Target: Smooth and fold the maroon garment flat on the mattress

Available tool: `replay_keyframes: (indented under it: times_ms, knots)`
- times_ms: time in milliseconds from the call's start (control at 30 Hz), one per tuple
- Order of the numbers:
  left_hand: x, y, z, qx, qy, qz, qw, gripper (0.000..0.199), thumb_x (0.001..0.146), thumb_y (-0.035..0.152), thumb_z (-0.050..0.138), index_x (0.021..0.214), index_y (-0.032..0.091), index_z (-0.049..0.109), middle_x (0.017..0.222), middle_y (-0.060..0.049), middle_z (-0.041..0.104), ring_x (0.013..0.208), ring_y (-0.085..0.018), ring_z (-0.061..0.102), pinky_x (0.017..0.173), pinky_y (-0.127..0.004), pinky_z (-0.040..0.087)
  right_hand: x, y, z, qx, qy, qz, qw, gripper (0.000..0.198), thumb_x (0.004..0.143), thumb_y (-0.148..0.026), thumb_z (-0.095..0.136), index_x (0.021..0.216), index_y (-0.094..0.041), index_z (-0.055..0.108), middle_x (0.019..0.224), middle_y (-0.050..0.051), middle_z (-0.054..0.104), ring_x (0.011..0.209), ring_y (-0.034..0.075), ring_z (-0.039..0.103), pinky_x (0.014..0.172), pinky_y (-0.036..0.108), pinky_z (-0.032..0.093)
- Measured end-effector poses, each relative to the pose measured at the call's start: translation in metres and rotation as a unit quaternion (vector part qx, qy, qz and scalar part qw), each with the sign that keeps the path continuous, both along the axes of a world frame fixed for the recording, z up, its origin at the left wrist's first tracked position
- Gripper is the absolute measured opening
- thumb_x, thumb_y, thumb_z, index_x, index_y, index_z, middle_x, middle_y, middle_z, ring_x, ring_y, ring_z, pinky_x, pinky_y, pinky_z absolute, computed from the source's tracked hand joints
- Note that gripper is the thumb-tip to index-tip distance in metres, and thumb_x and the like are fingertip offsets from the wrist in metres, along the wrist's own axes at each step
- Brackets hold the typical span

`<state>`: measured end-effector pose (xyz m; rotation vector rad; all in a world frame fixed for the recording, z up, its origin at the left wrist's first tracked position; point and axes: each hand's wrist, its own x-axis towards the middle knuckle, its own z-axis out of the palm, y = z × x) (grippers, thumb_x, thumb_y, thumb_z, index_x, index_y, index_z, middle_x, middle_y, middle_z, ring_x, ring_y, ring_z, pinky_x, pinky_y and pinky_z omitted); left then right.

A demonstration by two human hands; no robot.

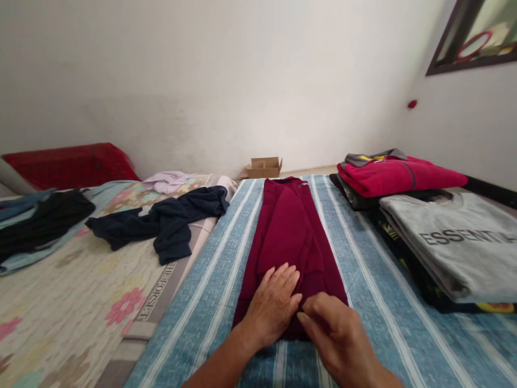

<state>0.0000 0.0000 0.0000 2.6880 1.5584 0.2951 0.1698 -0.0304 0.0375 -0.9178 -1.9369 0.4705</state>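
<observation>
A maroon sweater (283,231) lies lengthwise on the blue striped bedding, its sides and sleeves folded inward and its neck end pointing at the wall. My left hand (274,302) rests flat on its lower part, fingers stretched out and pressing on the cloth. Beside it, my right hand (337,328) is closed in a pinch at the sweater's lower edge, thumb and forefinger on the maroon fabric. The fingertips partly hide how much cloth is between them.
On the right are a folded grey shirt (464,242) with lettering and a pinkish-red garment (396,175), both atop other folded clothes. A navy garment (169,215) and black clothing (48,221) lie on the flowered bedding, left. A cardboard box (264,168) stands by the wall.
</observation>
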Motion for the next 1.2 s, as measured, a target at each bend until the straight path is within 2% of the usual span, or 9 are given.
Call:
replay_keyframes:
  times_ms: [100,233,433,533,600,767,900,1100,1200]
  knots:
    - [0.000,0.000,-0.001,-0.015,-0.002,-0.003,1.000,0.044,0.094,0.035,0.034,0.134,0.018,0.040,0.141,-0.008,0.043,0.134,-0.021,0.029,0.110,-0.046,0.027,-0.007,0.004,-0.034,0.129,-0.070,-0.075,0.986,0.018,0.089,-0.017,0.042,0.089,-0.019,0.061,0.091,0.007,0.066,0.085,0.019,0.062,0.078,0.034,0.051]
    - [0.000,0.000,0.002,-0.056,-0.025,0.006,0.998,0.044,0.095,0.031,0.031,0.136,0.018,0.040,0.142,-0.007,0.041,0.135,-0.021,0.028,0.111,-0.047,0.025,-0.011,0.010,-0.059,0.160,-0.135,-0.125,0.970,0.027,0.089,-0.019,0.041,0.109,-0.017,0.058,0.114,0.010,0.063,0.111,0.024,0.055,0.095,0.045,0.044]
    - [-0.017,0.017,0.039,-0.172,-0.134,0.012,0.976,0.046,0.093,0.033,0.034,0.136,0.019,0.041,0.141,-0.005,0.043,0.131,-0.017,0.037,0.109,-0.037,0.031,-0.014,0.016,-0.058,0.122,-0.166,-0.124,0.971,0.034,0.087,-0.028,0.048,0.117,-0.016,0.056,0.119,0.010,0.061,0.113,0.026,0.054,0.096,0.045,0.045]
    - [-0.024,0.049,0.055,-0.128,-0.147,0.023,0.981,0.043,0.091,0.030,0.035,0.130,0.018,0.047,0.136,-0.006,0.049,0.127,-0.016,0.042,0.109,-0.035,0.032,-0.018,0.026,-0.048,0.109,-0.173,-0.101,0.974,0.035,0.086,-0.032,0.051,0.117,-0.017,0.057,0.119,0.010,0.061,0.114,0.025,0.054,0.099,0.045,0.043]
    - [-0.023,0.082,0.058,-0.076,-0.124,0.023,0.989,0.041,0.090,0.027,0.036,0.126,0.016,0.051,0.133,-0.008,0.052,0.126,-0.017,0.044,0.108,-0.036,0.032,-0.022,0.038,-0.039,0.093,-0.193,-0.073,0.974,0.038,0.086,-0.036,0.053,0.118,-0.017,0.056,0.121,0.010,0.060,0.116,0.026,0.052,0.101,0.045,0.041]
    - [-0.007,0.176,0.042,-0.012,-0.027,-0.008,1.000,0.042,0.091,0.022,0.030,0.126,0.009,0.050,0.135,-0.013,0.048,0.129,-0.017,0.039,0.110,-0.032,0.028,-0.028,0.068,-0.030,0.089,-0.226,0.013,0.970,0.055,0.082,-0.057,0.051,0.124,-0.020,0.053,0.129,0.011,0.054,0.123,0.027,0.045,0.104,0.045,0.036]
    - [-0.002,0.228,0.026,-0.004,0.032,-0.021,0.999,0.047,0.093,0.034,0.031,0.132,0.012,0.043,0.145,-0.010,0.036,0.136,-0.021,0.026,0.111,-0.040,0.022,-0.039,0.079,-0.059,0.136,-0.212,0.025,0.967,0.061,0.080,-0.066,0.046,0.127,-0.026,0.048,0.129,0.010,0.054,0.122,0.027,0.047,0.100,0.047,0.040]
    - [-0.011,0.258,0.006,-0.068,0.076,-0.012,0.995,0.060,0.092,0.056,0.018,0.141,0.023,0.030,0.150,-0.005,0.026,0.140,-0.023,0.013,0.111,-0.049,0.011,-0.065,0.088,-0.116,0.246,-0.152,-0.089,0.953,0.029,0.088,-0.045,0.047,0.112,-0.031,0.056,0.109,0.004,0.067,0.104,0.026,0.060,0.093,0.049,0.044]
    - [-0.013,0.260,-0.001,-0.074,0.089,-0.022,0.993,0.063,0.090,0.060,0.017,0.141,0.025,0.029,0.151,-0.005,0.023,0.140,-0.024,0.010,0.110,-0.051,0.013,-0.072,0.094,-0.131,0.294,-0.144,-0.087,0.941,0.023,0.090,-0.039,0.047,0.108,-0.029,0.057,0.101,0.003,0.069,0.096,0.023,0.064,0.094,0.048,0.044]
